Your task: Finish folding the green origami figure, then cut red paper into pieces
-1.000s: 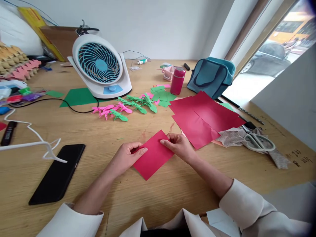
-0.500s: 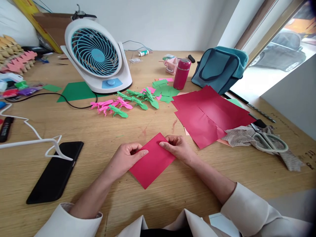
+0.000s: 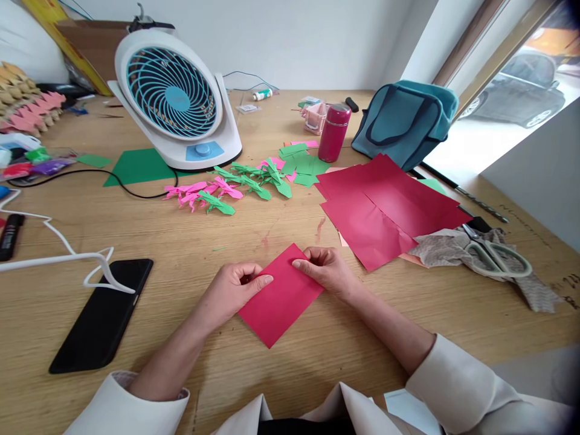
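A rectangular piece of red paper (image 3: 283, 302) lies at an angle between my hands, near the front of the wooden table. My left hand (image 3: 235, 289) pinches its left edge, thumb on top and fingers curled beneath. On the upper right edge, my right hand (image 3: 327, 272) grips the same sheet with its thumb on the surface. Larger red sheets (image 3: 389, 211) lie stacked to the right. Folded green and pink paper figures (image 3: 226, 187) are grouped beyond my hands, beside small green paper pieces (image 3: 306, 164).
A white fan (image 3: 181, 96) stands at the back left. A black phone (image 3: 102, 320) and a white hanger (image 3: 54, 260) are at left. Behind are a red flask (image 3: 334, 134) and a teal bag (image 3: 403, 124). Scissors (image 3: 496, 257) rest on crumpled cloth at right.
The view has shifted very slightly. Both hands keep their grip on the red paper, whose lower corner has moved a touch to the right.
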The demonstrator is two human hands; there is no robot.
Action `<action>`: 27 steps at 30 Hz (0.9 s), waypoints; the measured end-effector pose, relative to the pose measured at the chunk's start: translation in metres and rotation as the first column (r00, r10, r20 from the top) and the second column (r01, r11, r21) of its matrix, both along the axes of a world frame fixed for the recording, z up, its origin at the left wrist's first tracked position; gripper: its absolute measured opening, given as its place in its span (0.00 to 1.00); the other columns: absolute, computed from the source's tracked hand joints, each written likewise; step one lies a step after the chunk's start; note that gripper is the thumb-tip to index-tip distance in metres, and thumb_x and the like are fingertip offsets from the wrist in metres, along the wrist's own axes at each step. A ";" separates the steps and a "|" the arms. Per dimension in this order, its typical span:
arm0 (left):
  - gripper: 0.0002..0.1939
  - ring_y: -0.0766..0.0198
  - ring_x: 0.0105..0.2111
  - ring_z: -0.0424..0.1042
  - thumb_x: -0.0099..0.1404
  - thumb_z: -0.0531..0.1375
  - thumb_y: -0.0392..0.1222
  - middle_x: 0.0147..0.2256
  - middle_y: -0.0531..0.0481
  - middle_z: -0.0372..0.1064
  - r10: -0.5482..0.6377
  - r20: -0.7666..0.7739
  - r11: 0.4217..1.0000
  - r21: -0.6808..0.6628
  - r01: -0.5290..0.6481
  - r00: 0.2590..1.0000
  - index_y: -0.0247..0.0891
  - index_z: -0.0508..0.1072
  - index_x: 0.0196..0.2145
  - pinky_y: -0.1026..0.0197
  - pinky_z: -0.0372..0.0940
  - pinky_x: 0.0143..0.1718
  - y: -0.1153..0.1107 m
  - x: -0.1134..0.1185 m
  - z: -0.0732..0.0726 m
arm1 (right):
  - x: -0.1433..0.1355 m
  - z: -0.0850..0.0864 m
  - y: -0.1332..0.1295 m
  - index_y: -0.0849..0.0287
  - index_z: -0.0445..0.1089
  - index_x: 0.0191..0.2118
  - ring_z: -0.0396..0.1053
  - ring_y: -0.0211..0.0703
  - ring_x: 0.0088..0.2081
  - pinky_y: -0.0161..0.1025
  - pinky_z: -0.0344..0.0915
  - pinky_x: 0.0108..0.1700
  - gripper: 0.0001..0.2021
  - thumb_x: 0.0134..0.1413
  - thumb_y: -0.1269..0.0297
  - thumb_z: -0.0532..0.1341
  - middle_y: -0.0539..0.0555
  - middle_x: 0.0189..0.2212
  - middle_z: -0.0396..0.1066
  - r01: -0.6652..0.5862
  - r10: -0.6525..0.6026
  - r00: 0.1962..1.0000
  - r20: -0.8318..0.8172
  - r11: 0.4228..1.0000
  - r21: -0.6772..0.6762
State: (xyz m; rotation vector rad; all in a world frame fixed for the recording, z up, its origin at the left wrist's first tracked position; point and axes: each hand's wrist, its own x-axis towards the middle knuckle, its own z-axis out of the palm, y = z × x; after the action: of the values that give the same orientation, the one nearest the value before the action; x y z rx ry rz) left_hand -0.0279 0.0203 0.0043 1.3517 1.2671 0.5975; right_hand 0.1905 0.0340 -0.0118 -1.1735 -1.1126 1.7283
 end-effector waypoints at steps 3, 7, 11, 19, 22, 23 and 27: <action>0.19 0.69 0.22 0.60 0.58 0.62 0.55 0.21 0.55 0.63 0.005 0.001 1.000 0.005 -0.005 1.000 0.35 0.70 0.23 0.67 0.54 0.22 0.000 0.001 -0.002 | 0.000 0.000 0.000 0.59 0.69 0.25 0.64 0.33 0.20 0.31 0.59 0.23 0.19 0.43 0.48 0.71 0.46 0.21 0.71 -0.005 0.006 1.000 -0.020 1.000 0.008; 0.19 0.70 0.21 0.59 0.58 0.62 0.55 0.21 0.55 0.64 -0.010 -0.024 1.000 0.018 0.011 1.000 0.35 0.71 0.23 0.67 0.54 0.21 0.000 0.001 -0.003 | 0.000 0.004 -0.001 0.59 0.69 0.25 0.62 0.32 0.19 0.31 0.57 0.21 0.20 0.43 0.46 0.70 0.46 0.19 0.70 -0.003 0.003 1.000 0.013 1.000 0.017; 0.18 0.69 0.21 0.59 0.59 0.61 0.54 0.21 0.55 0.63 -0.052 -0.057 0.998 0.023 0.053 0.997 0.35 0.71 0.24 0.67 0.52 0.21 -0.001 0.000 -0.003 | 0.000 0.006 0.000 0.59 0.69 0.24 0.61 0.31 0.18 0.31 0.55 0.20 0.21 0.42 0.45 0.70 0.45 0.18 0.68 -0.011 0.009 0.999 0.049 0.999 0.037; 0.19 0.70 0.21 0.56 0.61 0.60 0.53 0.21 0.56 0.60 -0.124 -0.082 0.991 0.034 0.127 0.989 0.36 0.67 0.21 0.66 0.50 0.22 0.000 -0.002 -0.002 | 0.004 0.003 0.000 0.59 0.70 0.25 0.63 0.33 0.20 0.31 0.58 0.21 0.19 0.43 0.47 0.71 0.46 0.19 0.70 -0.019 0.018 0.999 0.040 0.999 0.034; 0.19 0.70 0.22 0.58 0.60 0.61 0.54 0.21 0.56 0.61 -0.020 -0.043 0.998 0.059 0.023 0.999 0.36 0.68 0.23 0.66 0.51 0.22 0.001 -0.004 -0.003 | 0.007 0.002 0.001 0.59 0.73 0.29 0.67 0.34 0.24 0.32 0.62 0.27 0.17 0.47 0.49 0.70 0.47 0.24 0.73 -0.015 0.016 1.000 -0.018 0.999 0.045; 0.18 0.70 0.22 0.57 0.60 0.62 0.54 0.21 0.56 0.61 0.033 -0.022 0.996 0.085 -0.031 0.999 0.36 0.68 0.23 0.66 0.51 0.23 0.002 -0.004 -0.004 | 0.008 0.002 0.002 0.58 0.74 0.30 0.68 0.35 0.26 0.32 0.64 0.29 0.16 0.49 0.49 0.69 0.48 0.25 0.74 -0.003 0.005 0.999 -0.034 0.998 0.068; 0.19 0.71 0.22 0.55 0.59 0.64 0.53 0.21 0.57 0.58 0.241 0.099 0.948 0.187 -0.256 0.965 0.36 0.67 0.22 0.66 0.51 0.24 0.003 -0.003 -0.010 | 0.007 0.001 0.004 0.56 0.77 0.34 0.72 0.37 0.31 0.34 0.67 0.37 0.14 0.52 0.49 0.67 0.48 0.29 0.77 0.049 -0.040 0.997 -0.059 0.986 0.160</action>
State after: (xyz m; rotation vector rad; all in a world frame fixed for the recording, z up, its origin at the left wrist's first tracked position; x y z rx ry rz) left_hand -0.0305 0.0238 -0.0054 1.3261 1.3553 0.9642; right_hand 0.1979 0.0375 -0.0111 -1.0367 -1.1605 1.5955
